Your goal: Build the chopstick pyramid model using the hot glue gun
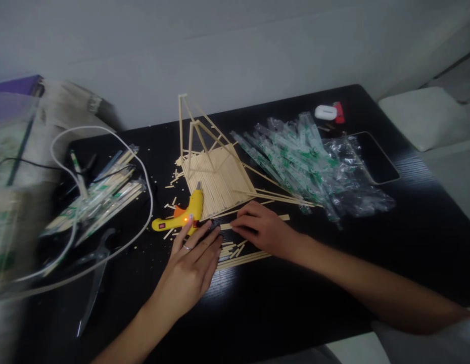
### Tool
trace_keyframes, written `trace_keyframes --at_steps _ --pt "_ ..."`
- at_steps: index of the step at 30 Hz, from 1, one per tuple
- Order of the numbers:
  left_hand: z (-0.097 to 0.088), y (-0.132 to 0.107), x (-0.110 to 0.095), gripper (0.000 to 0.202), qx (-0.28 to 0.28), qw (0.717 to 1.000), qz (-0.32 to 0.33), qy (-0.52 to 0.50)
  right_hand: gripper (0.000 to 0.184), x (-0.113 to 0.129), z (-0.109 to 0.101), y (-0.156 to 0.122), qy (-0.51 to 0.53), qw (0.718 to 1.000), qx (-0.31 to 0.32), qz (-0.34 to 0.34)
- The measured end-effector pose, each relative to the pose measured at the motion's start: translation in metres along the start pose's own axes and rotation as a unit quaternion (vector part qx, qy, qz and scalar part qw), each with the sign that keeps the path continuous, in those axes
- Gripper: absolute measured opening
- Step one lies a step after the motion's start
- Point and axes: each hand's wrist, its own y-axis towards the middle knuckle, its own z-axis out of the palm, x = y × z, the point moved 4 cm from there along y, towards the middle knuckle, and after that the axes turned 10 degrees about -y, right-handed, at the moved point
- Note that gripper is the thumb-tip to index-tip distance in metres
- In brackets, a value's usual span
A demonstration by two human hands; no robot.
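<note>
On a black wood-grain table [295, 298], a heap of clear plastic sleeves with green print [295, 151] spreads to the right, beside a dark rectangular phone [376, 159] and a small white rounded case [326, 112]. At the left lie bundled pale sticks in clear wrapping [113, 194], looped by a white cable [148, 182]; a dark-handled tool, blurred, rests nearer. Short cut stick pieces [228, 249] are scattered close to the hands. A yellow glue gun [197, 203] with an orange light lies just beyond the left fingertips, its nozzle beside a pale wooden stick platform bearing an upright frame [216, 182].

The narrow pale wooden strip [225, 227] lies between the two hands, just in front of the platform, and passes under the right fingers.

The right hand [261, 227] reaches in from the right, thumb and fingertips pinched on the strip. The left hand [195, 258] is palm down, its fingers extended and slightly apart; whether it grips anything cannot be told.
</note>
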Motion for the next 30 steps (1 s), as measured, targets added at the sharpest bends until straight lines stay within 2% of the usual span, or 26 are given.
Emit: trace_keyframes --at_steps 8,21,30 --pt "0.002 0.000 0.000 0.027 0.000 1.000 -0.004 0.002 0.014 -0.001 0.000 -0.001 0.010 1.000 -0.002 0.017" --pt "0.010 -0.002 -0.008 0.040 0.028 0.999 -0.009 0.041 0.011 0.002 -0.001 0.002 0.014 1.000 0.014 0.017" --pt "0.013 0.001 -0.011 0.041 0.007 0.997 -0.002 0.072 0.011 0.001 -0.001 0.002 0.013 1.000 0.012 0.017"
